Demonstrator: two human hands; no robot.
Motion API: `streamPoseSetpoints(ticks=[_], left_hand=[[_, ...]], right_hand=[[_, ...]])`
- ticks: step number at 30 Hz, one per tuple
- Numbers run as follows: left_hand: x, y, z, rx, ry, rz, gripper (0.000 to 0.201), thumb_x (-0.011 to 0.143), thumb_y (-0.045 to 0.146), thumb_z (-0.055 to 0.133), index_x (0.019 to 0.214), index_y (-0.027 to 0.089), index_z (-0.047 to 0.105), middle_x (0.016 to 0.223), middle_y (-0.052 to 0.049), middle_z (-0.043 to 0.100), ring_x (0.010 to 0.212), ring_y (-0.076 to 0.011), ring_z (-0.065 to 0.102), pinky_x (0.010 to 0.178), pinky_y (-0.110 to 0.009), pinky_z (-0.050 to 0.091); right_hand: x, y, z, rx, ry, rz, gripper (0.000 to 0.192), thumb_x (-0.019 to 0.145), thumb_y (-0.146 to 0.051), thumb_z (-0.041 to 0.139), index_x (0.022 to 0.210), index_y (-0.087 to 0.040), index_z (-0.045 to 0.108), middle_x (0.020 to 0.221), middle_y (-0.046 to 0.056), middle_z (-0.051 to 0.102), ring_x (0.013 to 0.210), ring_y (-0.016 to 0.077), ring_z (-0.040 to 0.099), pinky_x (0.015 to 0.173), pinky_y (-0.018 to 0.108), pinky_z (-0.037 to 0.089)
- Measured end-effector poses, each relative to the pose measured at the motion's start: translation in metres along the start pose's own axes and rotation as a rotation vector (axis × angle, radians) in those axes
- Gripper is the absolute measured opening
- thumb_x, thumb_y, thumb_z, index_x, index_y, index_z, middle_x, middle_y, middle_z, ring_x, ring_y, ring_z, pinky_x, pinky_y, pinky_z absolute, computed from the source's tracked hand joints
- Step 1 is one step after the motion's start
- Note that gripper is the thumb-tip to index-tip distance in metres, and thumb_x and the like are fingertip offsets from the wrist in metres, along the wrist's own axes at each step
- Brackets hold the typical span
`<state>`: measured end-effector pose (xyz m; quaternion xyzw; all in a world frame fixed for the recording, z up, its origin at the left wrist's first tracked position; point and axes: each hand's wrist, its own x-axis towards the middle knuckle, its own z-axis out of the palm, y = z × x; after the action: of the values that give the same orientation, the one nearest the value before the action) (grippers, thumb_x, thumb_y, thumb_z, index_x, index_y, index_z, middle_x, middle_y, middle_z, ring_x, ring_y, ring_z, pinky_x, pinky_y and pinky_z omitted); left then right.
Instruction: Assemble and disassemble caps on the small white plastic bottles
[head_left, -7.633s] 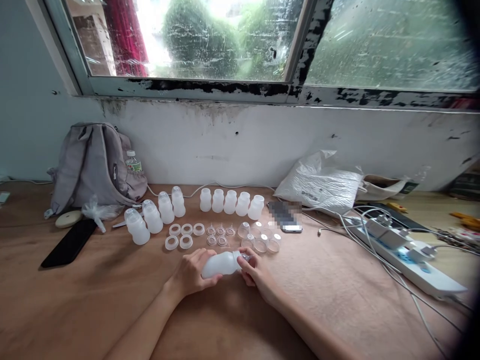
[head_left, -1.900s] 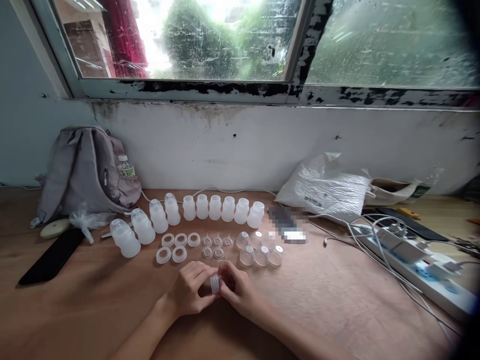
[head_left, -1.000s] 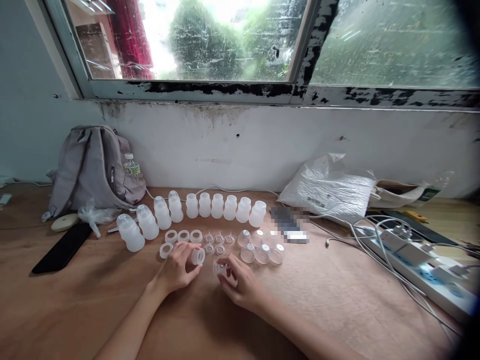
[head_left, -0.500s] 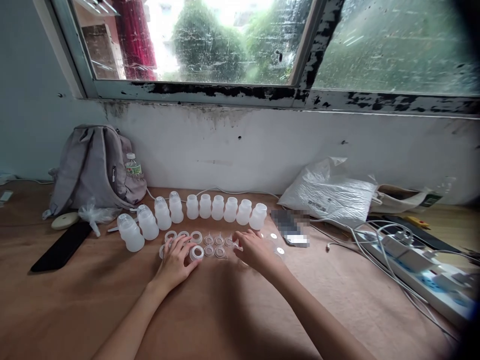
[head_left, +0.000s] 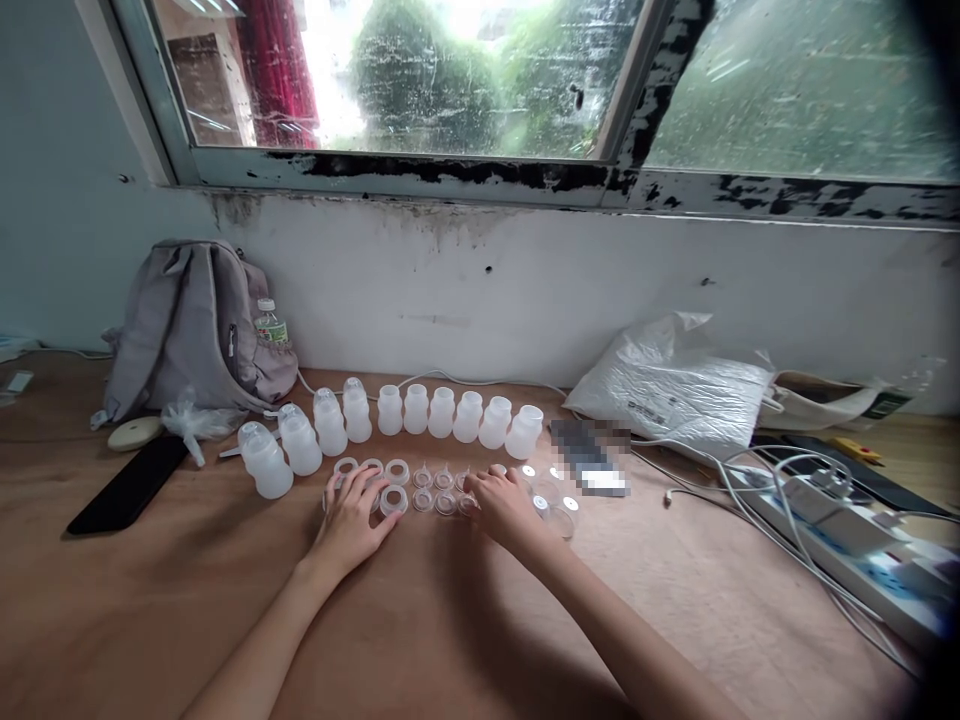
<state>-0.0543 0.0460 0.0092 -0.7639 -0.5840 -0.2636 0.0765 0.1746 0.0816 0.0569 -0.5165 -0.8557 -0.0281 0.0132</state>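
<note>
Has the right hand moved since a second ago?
Yes. The right hand went away from the person toward the row of bottles, and now rests among the small clear caps.

Far off to my left a grey backpack (head_left: 196, 325) leans on the wall with a water bottle (head_left: 269, 323) in its pocket. Nearer on that side lies a black phone (head_left: 127, 484). To my right sit a white plastic bag (head_left: 675, 385) and a power strip (head_left: 847, 537) tangled with cables.
</note>
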Motion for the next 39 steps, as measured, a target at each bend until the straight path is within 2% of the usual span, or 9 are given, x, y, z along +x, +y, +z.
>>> streamPoseSetpoints(ticks=[15, 19, 23, 27, 31, 35, 39], left_hand=[[0.000, -0.001, 0.001, 0.023, 0.002, -0.006, 0.043, 0.075, 0.043, 0.053, 0.112, 0.022, 0.049, 0.118, -0.009, 0.052, 0.110, -0.0254, 0.045, 0.096, -0.047, 0.023], [-0.001, 0.001, 0.000, 0.010, 0.020, 0.001, 0.038, 0.077, 0.041, 0.050, 0.111, 0.022, 0.050, 0.117, -0.009, 0.053, 0.109, -0.0251, 0.046, 0.096, -0.047, 0.024], [0.005, 0.000, -0.005, 0.022, 0.125, 0.005, 0.033, 0.080, 0.035, 0.046, 0.110, 0.021, 0.051, 0.117, -0.010, 0.053, 0.110, -0.0251, 0.045, 0.096, -0.045, 0.025], [0.034, -0.006, -0.023, 0.117, 0.257, -0.010, 0.035, 0.080, 0.029, 0.045, 0.113, 0.020, 0.049, 0.121, -0.012, 0.049, 0.116, -0.0279, 0.039, 0.097, -0.046, 0.024], [0.080, -0.020, -0.043, 0.251, 0.343, -0.078, 0.040, 0.079, 0.027, 0.045, 0.118, 0.017, 0.046, 0.125, -0.015, 0.044, 0.121, -0.0309, 0.032, 0.099, -0.051, 0.016], [0.115, -0.034, -0.047, 0.347, 0.336, -0.114, 0.034, 0.076, 0.028, 0.048, 0.106, 0.013, 0.054, 0.123, -0.018, 0.044, 0.121, -0.0332, 0.030, 0.098, -0.056, 0.010], [0.124, -0.036, -0.042, 0.346, 0.287, -0.091, 0.024, 0.075, 0.027, 0.048, 0.095, 0.015, 0.056, 0.096, -0.013, 0.060, 0.109, -0.0303, 0.043, 0.099, -0.054, 0.012]], right_hand=[[0.001, 0.002, 0.002, -0.006, 0.009, 0.002, 0.011, 0.078, -0.024, 0.052, 0.086, -0.017, 0.057, 0.086, 0.007, 0.064, 0.085, 0.0223, 0.051, 0.068, 0.030, 0.027], [-0.002, -0.004, -0.005, 0.058, 0.120, -0.009, 0.012, 0.080, -0.026, 0.052, 0.089, -0.019, 0.057, 0.088, 0.007, 0.061, 0.087, 0.0222, 0.050, 0.070, 0.031, 0.030], [-0.021, -0.018, -0.010, 0.272, 0.297, -0.135, 0.015, 0.085, -0.020, 0.041, 0.092, -0.019, 0.055, 0.087, 0.006, 0.058, 0.084, 0.0195, 0.048, 0.071, 0.031, 0.034], [-0.052, -0.025, 0.008, 0.441, 0.317, -0.336, 0.020, 0.085, -0.012, 0.037, 0.094, -0.019, 0.053, 0.083, 0.006, 0.056, 0.078, 0.0181, 0.048, 0.067, 0.030, 0.039], [-0.069, -0.020, 0.029, 0.514, 0.357, -0.307, 0.022, 0.084, -0.010, 0.037, 0.096, -0.019, 0.053, 0.079, 0.005, 0.056, 0.074, 0.0177, 0.049, 0.065, 0.030, 0.042], [-0.069, -0.022, 0.033, 0.551, 0.373, -0.286, 0.022, 0.084, -0.010, 0.036, 0.096, -0.019, 0.052, 0.081, 0.005, 0.058, 0.075, 0.0179, 0.050, 0.066, 0.031, 0.043], [-0.070, -0.024, 0.031, 0.556, 0.386, -0.313, 0.022, 0.084, -0.010, 0.036, 0.095, -0.019, 0.053, 0.080, 0.005, 0.058, 0.072, 0.0175, 0.050, 0.065, 0.031, 0.043]])
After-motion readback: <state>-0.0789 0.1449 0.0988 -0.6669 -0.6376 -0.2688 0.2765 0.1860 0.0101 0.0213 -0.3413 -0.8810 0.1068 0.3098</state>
